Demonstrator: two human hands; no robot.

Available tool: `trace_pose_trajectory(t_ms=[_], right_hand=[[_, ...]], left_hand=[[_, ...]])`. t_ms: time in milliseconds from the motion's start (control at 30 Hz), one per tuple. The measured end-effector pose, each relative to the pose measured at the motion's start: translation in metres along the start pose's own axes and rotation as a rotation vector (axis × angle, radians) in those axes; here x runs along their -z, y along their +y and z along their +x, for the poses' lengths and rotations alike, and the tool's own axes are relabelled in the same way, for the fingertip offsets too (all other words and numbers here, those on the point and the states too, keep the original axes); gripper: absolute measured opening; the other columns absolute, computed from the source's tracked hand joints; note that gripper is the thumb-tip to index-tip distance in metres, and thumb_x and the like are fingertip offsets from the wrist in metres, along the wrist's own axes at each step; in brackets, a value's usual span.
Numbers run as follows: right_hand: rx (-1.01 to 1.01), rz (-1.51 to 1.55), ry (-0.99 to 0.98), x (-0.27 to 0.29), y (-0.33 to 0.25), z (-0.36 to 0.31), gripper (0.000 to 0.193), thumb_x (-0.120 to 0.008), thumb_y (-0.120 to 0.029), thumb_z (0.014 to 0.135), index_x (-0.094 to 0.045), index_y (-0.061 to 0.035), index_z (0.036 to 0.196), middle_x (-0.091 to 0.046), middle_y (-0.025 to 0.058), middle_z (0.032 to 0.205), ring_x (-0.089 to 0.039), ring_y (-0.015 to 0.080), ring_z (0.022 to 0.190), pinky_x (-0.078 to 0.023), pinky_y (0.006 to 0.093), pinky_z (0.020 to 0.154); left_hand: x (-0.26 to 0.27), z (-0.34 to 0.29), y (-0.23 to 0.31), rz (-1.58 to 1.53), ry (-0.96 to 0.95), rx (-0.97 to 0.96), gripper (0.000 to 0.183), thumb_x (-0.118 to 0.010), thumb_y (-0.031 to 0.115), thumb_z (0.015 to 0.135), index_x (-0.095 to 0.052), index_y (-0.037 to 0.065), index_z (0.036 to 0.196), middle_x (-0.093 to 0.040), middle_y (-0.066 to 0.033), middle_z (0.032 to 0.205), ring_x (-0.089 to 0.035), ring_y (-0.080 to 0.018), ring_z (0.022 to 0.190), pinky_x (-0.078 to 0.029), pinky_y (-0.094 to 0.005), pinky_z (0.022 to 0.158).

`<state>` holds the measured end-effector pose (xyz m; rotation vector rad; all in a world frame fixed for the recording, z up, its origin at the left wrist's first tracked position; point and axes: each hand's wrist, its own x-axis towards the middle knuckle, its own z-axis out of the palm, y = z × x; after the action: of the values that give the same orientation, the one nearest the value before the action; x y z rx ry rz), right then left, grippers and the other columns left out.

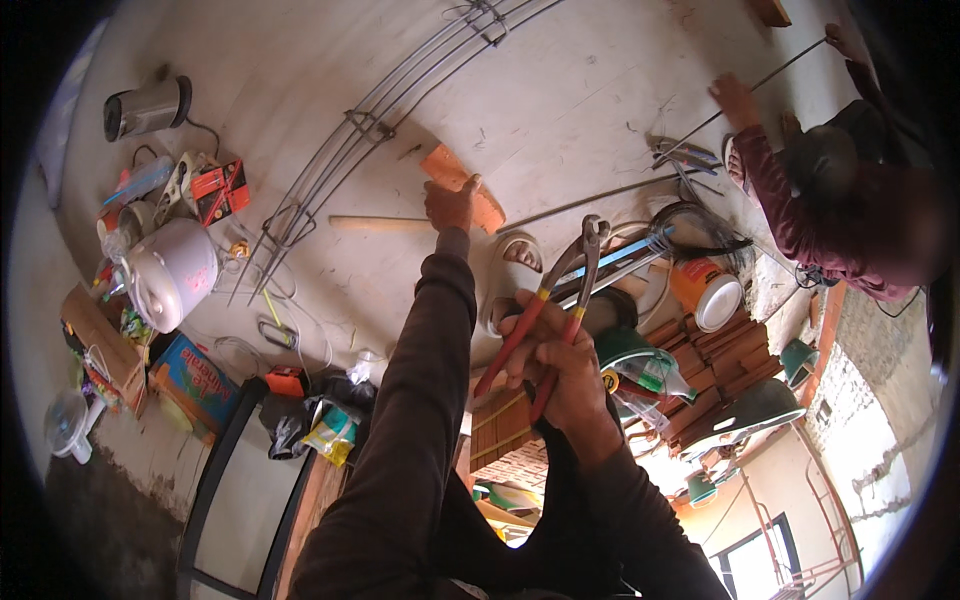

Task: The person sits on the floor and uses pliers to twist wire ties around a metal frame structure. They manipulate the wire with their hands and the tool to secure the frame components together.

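My left hand [452, 203] is closed on a flat orange slab [488, 208], clay or wood, I cannot tell which, at the floor. Beside that hand lies a pale wooden stick [375, 222]; whether the fingers touch it is hidden. End-cutting pincers [590, 262] with red and yellow handles are in my right hand [568, 365], jaws pointing away from me. Both handles are in its grasp, somewhat apart. Just left of the pincers a shoe [518, 255] shows on the floor.
A steel rebar cage [370, 130] lies at far left. On the right, a co-worker's hand [735, 102] holds a thin steel rod [775, 72]. Coiled black wire [695, 225], an orange-and-white bucket [712, 295] and stacked bricks [725, 350] stand right. A lidded white bucket [180, 270] is left.
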<state>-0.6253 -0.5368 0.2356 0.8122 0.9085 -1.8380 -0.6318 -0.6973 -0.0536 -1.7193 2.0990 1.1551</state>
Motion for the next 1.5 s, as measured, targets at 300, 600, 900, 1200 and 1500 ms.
trace_pose_trajectory(t_ms=[300, 600, 900, 1200, 1500], right_hand=[[-0.018, -0.106, -0.139, 0.024, 0.009, 0.002, 0.067, -0.048, -0.005, 0.073, -0.042, 0.0085, 0.138, -0.061, 0.0226, 0.118, -0.063, 0.0158, 0.074, -0.057, 0.0275, 0.063], [-0.24, -0.127, -0.304, -0.023, -0.022, -0.09, 0.065, -0.051, -0.003, 0.077, -0.04, 0.0095, 0.139, -0.06, 0.0247, 0.121, -0.07, 0.0234, 0.08, -0.06, 0.0303, 0.066], [-0.327, -0.503, -0.221, -0.075, -0.087, -0.147, 0.063, -0.055, 0.001, 0.074, -0.043, 0.0097, 0.135, -0.064, 0.0217, 0.107, -0.07, 0.0235, 0.07, -0.06, 0.0282, 0.059], [-0.12, -0.994, -0.024, -0.082, -0.072, -0.194, 0.048, -0.054, -0.006, 0.077, -0.051, 0.0108, 0.122, -0.064, 0.0191, 0.096, -0.068, 0.0202, 0.063, -0.059, 0.0273, 0.053], [-0.032, -1.518, 0.411, 0.058, -0.023, -0.206, 0.027, -0.053, 0.002, 0.077, -0.058, 0.0041, 0.103, -0.06, 0.0139, 0.071, -0.066, 0.0283, 0.054, -0.057, 0.0386, 0.044]], left_hand=[[0.159, -0.092, -0.1, 0.022, -0.29, -0.25, 0.057, -0.075, 0.04, 0.078, -0.06, -0.004, 0.112, -0.066, -0.0251, 0.106, -0.062, -0.0403, 0.102, -0.049, -0.0438, 0.088], [0.398, -0.291, -0.221, -0.435, -0.128, 0.578, 0.014, -0.066, 0.01, 0.085, -0.056, 0.006, 0.094, -0.055, -0.0019, 0.065, -0.052, -0.0111, 0.051, -0.039, -0.0255, 0.041], [0.388, -0.364, -0.244, -0.477, -0.38, 0.682, 0.029, -0.068, 0.025, 0.089, -0.061, 0.003, 0.107, -0.065, -0.0063, 0.086, -0.061, -0.0146, 0.066, -0.054, -0.0321, 0.059], [0.457, -0.312, -0.255, -0.752, -0.352, 0.507, 0.029, -0.067, 0.02, 0.09, -0.057, 0.004, 0.111, -0.062, -0.0065, 0.084, -0.061, -0.0132, 0.066, -0.051, -0.0239, 0.055], [0.567, -0.278, -0.337, -0.741, -0.137, 0.542, 0.022, -0.062, 0.018, 0.092, -0.057, 0.002, 0.106, -0.062, -0.0073, 0.084, -0.06, -0.0121, 0.064, -0.055, -0.0265, 0.057]])
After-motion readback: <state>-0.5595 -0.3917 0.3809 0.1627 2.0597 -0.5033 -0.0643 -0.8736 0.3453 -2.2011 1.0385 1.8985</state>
